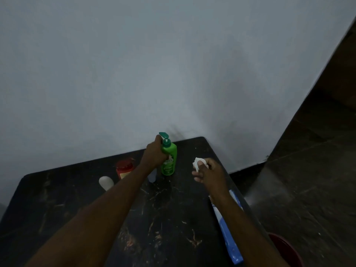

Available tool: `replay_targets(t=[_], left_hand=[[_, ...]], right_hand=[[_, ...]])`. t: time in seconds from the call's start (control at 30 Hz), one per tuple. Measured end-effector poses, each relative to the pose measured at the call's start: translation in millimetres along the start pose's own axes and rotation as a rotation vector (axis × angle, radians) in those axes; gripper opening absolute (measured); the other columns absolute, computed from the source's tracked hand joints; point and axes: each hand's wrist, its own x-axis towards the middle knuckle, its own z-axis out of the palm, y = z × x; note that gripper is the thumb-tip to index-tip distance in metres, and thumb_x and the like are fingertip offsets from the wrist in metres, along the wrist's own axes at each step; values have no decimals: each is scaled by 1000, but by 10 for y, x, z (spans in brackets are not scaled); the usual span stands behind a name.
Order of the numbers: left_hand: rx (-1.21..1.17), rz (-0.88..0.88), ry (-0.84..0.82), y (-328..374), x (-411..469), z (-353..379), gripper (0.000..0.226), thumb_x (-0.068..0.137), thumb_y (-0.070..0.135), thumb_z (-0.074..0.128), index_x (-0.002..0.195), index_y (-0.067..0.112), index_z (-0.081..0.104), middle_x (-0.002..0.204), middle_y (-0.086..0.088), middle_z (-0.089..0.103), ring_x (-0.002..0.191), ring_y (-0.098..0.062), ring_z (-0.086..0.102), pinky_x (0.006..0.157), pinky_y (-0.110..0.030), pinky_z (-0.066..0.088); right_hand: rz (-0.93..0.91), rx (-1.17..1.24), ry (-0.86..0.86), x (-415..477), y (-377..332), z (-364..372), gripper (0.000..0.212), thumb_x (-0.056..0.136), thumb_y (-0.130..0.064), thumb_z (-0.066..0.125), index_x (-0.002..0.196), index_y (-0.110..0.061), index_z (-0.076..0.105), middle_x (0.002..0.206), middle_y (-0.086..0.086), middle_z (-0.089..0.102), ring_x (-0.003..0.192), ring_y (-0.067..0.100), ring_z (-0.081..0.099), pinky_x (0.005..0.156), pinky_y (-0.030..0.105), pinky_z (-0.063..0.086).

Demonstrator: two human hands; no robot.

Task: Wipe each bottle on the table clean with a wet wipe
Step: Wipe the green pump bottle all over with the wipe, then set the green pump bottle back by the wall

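Mid-frame, the green pump bottle [169, 160] is gripped by left hand [153, 155]. A wet wipe [197, 164], pinched by right hand [210, 171], should next be applied.

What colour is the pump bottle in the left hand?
The bottle is bright green, pump darker green; head view.

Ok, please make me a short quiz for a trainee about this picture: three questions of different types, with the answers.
1. True or false: the left hand grips the upright green plastic pump bottle.
2. What does the right hand hold? A) a crumpled white wet wipe B) a yellow sponge C) nothing
3. Fill in: the flat blue and white pack lies along the ___ edge of the black table.
Key: 1 true; 2 A; 3 right.
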Motion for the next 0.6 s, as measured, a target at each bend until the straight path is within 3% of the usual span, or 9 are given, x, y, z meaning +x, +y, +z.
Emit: replay_targets(t=[0.1, 0.23, 0.3, 0.4, 0.5, 0.6], left_hand=[[14, -38, -53, 38, -26, -66, 63, 70, 15, 87, 111, 11, 40, 99, -11, 63, 91, -32, 64, 76, -45, 57], [-12, -67, -108, 71, -114, -187, 61, 73, 18, 86, 112, 10, 40, 106, -16, 65, 91, -31, 62, 75, -42, 54], [-32, -76, -131, 98, -169, -252, 62, 76, 12, 83, 120, 8, 39, 113, -19, 64, 94, -28, 61, 73, -39, 50], [-88, -107, -132, 135, -261, -357, 78, 79, -1, 74, 142, 6, 30, 130, -24, 53, 113, -38, 60, 84, -45, 57], [-129, -84, 72, 283, -518, -525, 69, 78, -7, 67, 138, 5, 36, 129, -22, 41, 111, -40, 53, 77, -43, 51], [-175, 129, 418, 599, -921, -676, 50, 73, -7, 62, 117, 8, 45, 114, -11, 40, 96, -21, 43, 71, -27, 38]], right_hand=[[-7, -4, 14, -62, -234, 6, 12, 101, -17, 54, 106, -10, 62, 103, 19, 69, 81, 24, 70, 61, 29, 58], [-10, -1, 49, -207, -535, 31, 8, 100, -15, 54, 101, -15, 62, 104, 20, 69, 81, 24, 70, 60, 27, 58], [-5, -8, 63, -299, -650, 48, 10, 100, -16, 54, 104, -12, 63, 105, 19, 69, 82, 24, 70, 60, 28, 58], [-11, -28, 86, -439, -790, 24, 11, 100, -16, 56, 106, -12, 64, 104, 17, 69, 86, 27, 71, 64, 32, 60], [-45, -58, 120, -602, -944, -71, 7, 98, -15, 59, 100, -17, 65, 100, 11, 70, 87, 24, 71, 67, 34, 60], [-136, -97, 150, -777, -1075, -183, 8, 94, -18, 66, 94, -24, 71, 87, 0, 72, 80, 15, 68, 61, 28, 57]])
